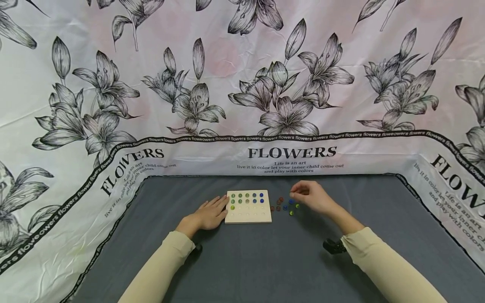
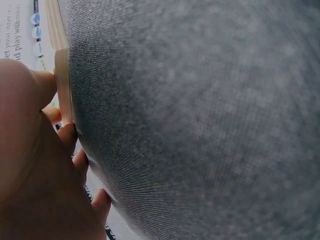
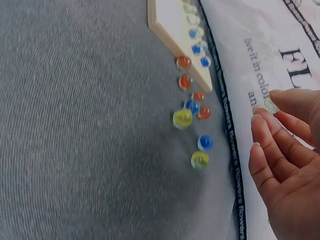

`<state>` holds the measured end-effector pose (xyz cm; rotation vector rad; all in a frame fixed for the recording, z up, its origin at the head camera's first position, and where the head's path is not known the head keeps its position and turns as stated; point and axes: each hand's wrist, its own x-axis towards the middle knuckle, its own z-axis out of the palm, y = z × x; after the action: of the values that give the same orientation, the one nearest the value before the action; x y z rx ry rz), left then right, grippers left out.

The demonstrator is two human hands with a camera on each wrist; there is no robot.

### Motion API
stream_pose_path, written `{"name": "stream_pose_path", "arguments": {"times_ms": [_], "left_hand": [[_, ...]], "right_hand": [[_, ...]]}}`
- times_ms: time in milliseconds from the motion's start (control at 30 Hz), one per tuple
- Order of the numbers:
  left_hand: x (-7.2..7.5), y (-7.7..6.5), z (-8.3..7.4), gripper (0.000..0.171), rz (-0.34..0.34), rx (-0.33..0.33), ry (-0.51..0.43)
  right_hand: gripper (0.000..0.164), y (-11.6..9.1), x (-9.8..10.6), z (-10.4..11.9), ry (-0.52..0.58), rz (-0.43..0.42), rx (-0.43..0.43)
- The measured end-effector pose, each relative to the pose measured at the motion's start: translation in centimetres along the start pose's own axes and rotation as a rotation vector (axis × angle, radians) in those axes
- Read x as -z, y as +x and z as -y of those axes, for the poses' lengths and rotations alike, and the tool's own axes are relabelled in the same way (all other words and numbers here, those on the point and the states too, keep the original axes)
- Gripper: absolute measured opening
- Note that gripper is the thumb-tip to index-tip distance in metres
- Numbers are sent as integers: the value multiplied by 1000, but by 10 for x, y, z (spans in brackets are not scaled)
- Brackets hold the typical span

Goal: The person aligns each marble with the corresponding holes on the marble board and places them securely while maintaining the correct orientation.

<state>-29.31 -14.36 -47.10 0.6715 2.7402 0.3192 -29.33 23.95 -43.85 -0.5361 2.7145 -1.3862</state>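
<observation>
A pale wooden board [image 1: 248, 219] with rows of round hollows lies on the grey cloth. Green, blue and yellow-green marbles fill its two far rows and the left end of the third. My left hand [image 1: 209, 215] rests at the board's left edge, fingers extended; in the left wrist view the thumb touches the board's side [image 2: 62, 95]. To the right of the board, my right hand [image 1: 312, 197] is raised over the loose marbles. Between thumb and fingertips it pinches a clear greenish marble [image 3: 271, 105], partly covered by the fingers.
Several loose marbles lie right of the board: red-brown ones [image 3: 185, 81] nearest it, then blue [image 3: 205, 142] and yellow-green ones [image 3: 182, 118]. A flower-printed white cloth [image 1: 204, 155] rises behind and beside the grey cloth [image 1: 257, 265]. A black wrist device [image 1: 334, 246] sits under the right sleeve.
</observation>
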Motion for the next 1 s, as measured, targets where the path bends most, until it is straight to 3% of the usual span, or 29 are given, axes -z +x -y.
{"name": "stream_pose_path", "arguments": {"times_ms": [367, 667, 1000], "left_hand": [[-1, -1, -1, 57, -34, -7, 8], [-2, 0, 3, 58, -23, -15, 2], [-8, 4, 7, 58, -37, 1, -8]], "right_hand": [[23, 4, -14, 16, 14, 24, 13], [15, 6, -26, 30, 44, 53, 36], [19, 12, -43, 39, 29, 62, 41]]}}
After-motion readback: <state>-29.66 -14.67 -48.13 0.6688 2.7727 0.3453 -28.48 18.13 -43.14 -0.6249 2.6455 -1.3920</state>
